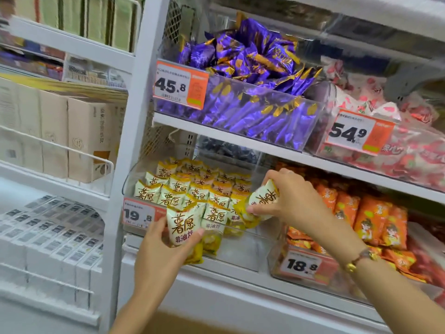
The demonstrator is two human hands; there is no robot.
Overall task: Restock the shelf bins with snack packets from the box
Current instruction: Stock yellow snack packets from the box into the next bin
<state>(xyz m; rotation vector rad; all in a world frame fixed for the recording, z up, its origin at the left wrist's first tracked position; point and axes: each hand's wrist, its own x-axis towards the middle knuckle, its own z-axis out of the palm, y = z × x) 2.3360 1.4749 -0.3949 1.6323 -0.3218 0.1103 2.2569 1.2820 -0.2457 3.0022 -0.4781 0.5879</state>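
Observation:
A clear shelf bin point(243, 247) on the lower shelf holds several rows of white-and-yellow snack packets point(197, 189) standing upright. My left hand point(161, 249) grips one such packet point(184, 227) upright at the bin's front left, over the 19.8 price tag. My right hand point(289, 201) pinches another white-and-yellow packet point(258, 203), tilted sideways, at the right end of the front row. The front right part of the bin is bare. The box is not in view.
Above is a bin of purple packets point(245, 75) with a 45.8 tag. To the right are bins of orange packets point(366, 218) and red-and-white packets point(397, 145). Cream cartons point(79, 138) fill the left shelving behind wire rails. A white upright post point(125, 150) separates the units.

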